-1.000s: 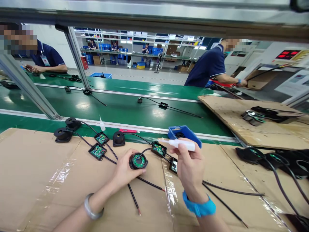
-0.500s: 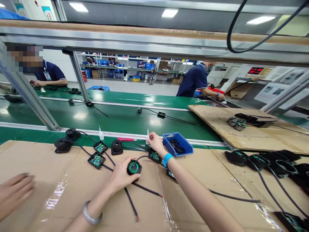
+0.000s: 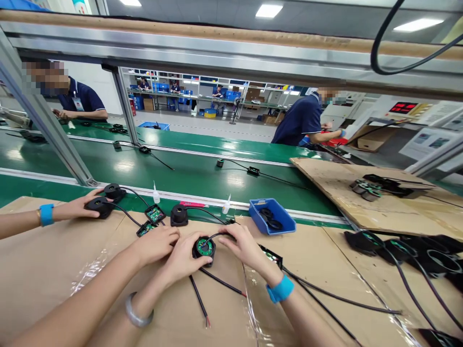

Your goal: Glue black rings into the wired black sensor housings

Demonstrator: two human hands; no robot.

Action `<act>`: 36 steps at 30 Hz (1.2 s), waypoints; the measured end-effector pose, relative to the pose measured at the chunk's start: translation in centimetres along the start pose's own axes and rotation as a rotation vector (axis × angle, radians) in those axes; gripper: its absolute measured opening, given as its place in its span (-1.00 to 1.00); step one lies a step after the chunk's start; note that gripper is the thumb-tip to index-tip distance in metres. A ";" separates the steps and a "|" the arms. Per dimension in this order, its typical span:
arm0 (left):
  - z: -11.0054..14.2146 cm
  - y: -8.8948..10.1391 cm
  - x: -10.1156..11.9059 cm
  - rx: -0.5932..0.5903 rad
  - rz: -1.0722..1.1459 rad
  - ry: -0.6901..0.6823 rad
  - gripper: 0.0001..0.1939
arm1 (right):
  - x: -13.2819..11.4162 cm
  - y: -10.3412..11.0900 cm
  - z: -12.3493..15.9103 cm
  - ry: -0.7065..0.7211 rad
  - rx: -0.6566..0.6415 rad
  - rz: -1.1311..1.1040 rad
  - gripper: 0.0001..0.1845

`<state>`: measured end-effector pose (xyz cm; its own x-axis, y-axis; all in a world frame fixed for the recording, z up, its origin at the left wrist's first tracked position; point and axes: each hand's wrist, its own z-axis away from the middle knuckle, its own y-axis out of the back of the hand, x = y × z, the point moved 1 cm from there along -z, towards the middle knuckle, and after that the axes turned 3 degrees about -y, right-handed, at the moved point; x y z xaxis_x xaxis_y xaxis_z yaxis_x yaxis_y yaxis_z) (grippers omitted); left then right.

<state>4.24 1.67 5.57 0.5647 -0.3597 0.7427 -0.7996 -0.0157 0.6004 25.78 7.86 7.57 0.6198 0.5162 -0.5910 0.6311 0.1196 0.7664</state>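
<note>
Apparently positioning: left hand grips round case; right hand at its cable, right side, pinch unclear; next move likely needs steadiness.

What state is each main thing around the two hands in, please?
Left hand: holding the housing
Right hand: at the cable, grip unclear
Housing: held, green face up
Bottles: standing upright
Bin: open-topped, rings inside
Left circuit boxes: uncovered
</note>
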 end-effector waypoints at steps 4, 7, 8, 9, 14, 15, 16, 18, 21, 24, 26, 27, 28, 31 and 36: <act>-0.1 -0.4 1.0 -0.008 0.000 0.037 -0.52 | -0.7 0.4 2.5 0.012 0.024 0.052 -0.87; -0.1 -0.6 1.4 -0.011 -0.009 0.059 -0.53 | -1.0 -0.1 3.6 0.005 0.018 0.073 -0.81; -0.1 -0.6 1.4 -0.011 -0.012 0.062 -0.54 | -1.1 -0.3 3.9 0.000 0.016 0.080 -0.80; 0.0 -0.7 1.4 -0.010 -0.013 0.064 -0.54 | -1.2 -0.4 4.0 -0.005 0.011 0.090 -0.81; 0.1 -0.6 1.2 -0.012 0.014 0.070 -0.56 | 0.9 3.0 2.0 -0.120 0.034 0.229 -0.81; 0.0 -0.5 1.1 -0.012 0.019 0.074 -0.57 | 2.0 4.5 1.1 -0.177 0.063 0.281 -0.77; 0.0 -0.5 1.2 -0.013 0.022 0.077 -0.57 | 3.3 5.9 0.3 -0.240 0.091 0.335 -0.73; -0.1 -0.4 1.4 -0.015 0.021 0.084 -0.57 | 6.2 8.3 -1.4 -0.351 0.089 0.426 -0.76; -0.1 -0.3 1.7 -0.027 0.022 0.105 -0.56 | 9.7 9.4 -3.2 -0.384 -0.045 0.473 -0.81; -0.1 -0.3 1.8 -0.035 0.018 0.121 -0.58 | 11.7 8.5 -3.8 -0.338 -0.148 0.473 -0.78; -0.1 -0.3 1.8 -0.033 0.016 0.119 -0.58 | 12.5 8.1 -3.7 -0.328 -0.173 0.478 -0.76; 0.0 -0.3 1.8 -0.032 0.017 0.114 -0.58 | 12.8 8.1 -3.5 -0.329 -0.178 0.481 -0.76; 0.0 -0.3 1.8 -0.031 0.019 0.111 -0.58 | 13.1 8.2 -3.3 -0.332 -0.178 0.484 -0.77; 0.0 -0.3 1.7 -0.031 0.024 0.105 -0.58 | 13.4 8.7 -2.5 -0.318 -0.162 0.482 -0.81; -0.2 -0.2 1.7 -0.022 0.022 0.088 -0.59 | 12.9 8.6 -1.6 -0.225 -0.118 0.420 -0.87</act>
<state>5.40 1.19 6.80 0.5633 -0.2765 0.7786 -0.8081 0.0121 0.5889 38.46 16.88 7.00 0.9031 0.3460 -0.2545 0.2558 0.0427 0.9658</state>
